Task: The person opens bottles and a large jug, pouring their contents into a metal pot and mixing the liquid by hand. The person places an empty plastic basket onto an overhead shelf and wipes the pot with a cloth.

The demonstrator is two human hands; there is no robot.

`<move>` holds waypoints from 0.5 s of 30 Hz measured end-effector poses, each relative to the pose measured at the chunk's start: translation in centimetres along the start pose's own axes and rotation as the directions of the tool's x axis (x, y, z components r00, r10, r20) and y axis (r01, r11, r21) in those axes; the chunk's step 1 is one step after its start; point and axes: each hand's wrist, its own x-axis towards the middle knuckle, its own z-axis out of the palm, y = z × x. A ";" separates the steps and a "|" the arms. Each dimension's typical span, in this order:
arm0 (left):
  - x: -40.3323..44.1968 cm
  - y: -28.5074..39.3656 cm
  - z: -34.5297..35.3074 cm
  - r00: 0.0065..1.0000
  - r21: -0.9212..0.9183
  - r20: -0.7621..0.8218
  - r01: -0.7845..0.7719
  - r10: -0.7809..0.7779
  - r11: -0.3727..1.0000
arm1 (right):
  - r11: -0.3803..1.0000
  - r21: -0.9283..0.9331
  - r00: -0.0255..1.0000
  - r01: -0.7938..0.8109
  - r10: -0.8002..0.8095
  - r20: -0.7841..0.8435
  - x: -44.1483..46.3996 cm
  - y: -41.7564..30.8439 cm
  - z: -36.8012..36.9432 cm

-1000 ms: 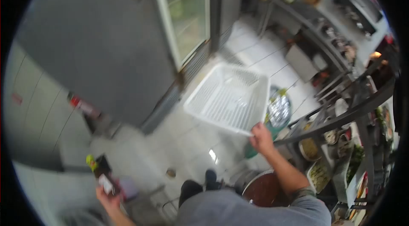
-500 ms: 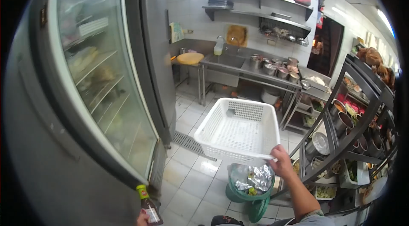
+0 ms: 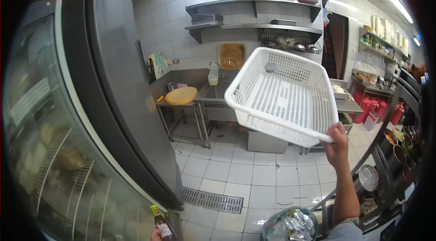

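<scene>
A white perforated plastic basket [image 3: 286,127] hangs tilted in mid-air, its inside facing me with nothing large in it. My right hand [image 3: 337,145] grips it by the near right corner of the rim, arm stretched forward. Low in the view, my left hand [image 3: 156,234] is closed around a sauce bottle [image 3: 162,223] with a bright green cap, dark contents and a pale label. Most of that hand is cut off by the lower edge. The bottle is close to the glass-door fridge [image 3: 59,118].
A tall grey steel cabinet [image 3: 118,82] stands left. At the back, a steel sink table holds a round yellow board [image 3: 181,96]. A bin [image 3: 290,225] with crumpled foil is on the floor below me, near a drain grate [image 3: 213,200]. Racks of food containers [image 3: 368,177] line the right.
The basket and my right hand have moved up and to the right, away from above the bin. My view has moved forward and lifted. The bottle stays in my left hand.
</scene>
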 end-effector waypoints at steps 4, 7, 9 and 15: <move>5.4 2.1 3.3 0.999 0.003 -0.022 -0.033 0.033 0.999 | 0.998 -0.018 0.998 0.056 -0.057 -0.040 8.8 4.1 9.8; 15.4 2.4 -2.6 0.966 -0.004 -0.255 0.048 -0.047 0.999 | 0.999 -0.020 0.995 0.032 -0.034 -0.090 14.2 7.5 17.4; 22.8 3.8 -2.0 0.996 -0.018 -0.083 -0.046 0.045 0.999 | 1.000 0.004 0.992 0.018 -0.017 -0.123 18.1 10.2 22.1; 36.0 7.1 10.2 0.982 0.122 -0.144 0.143 -0.125 0.982 | 0.970 -0.173 0.972 0.170 -0.194 -0.134 30.6 18.2 31.5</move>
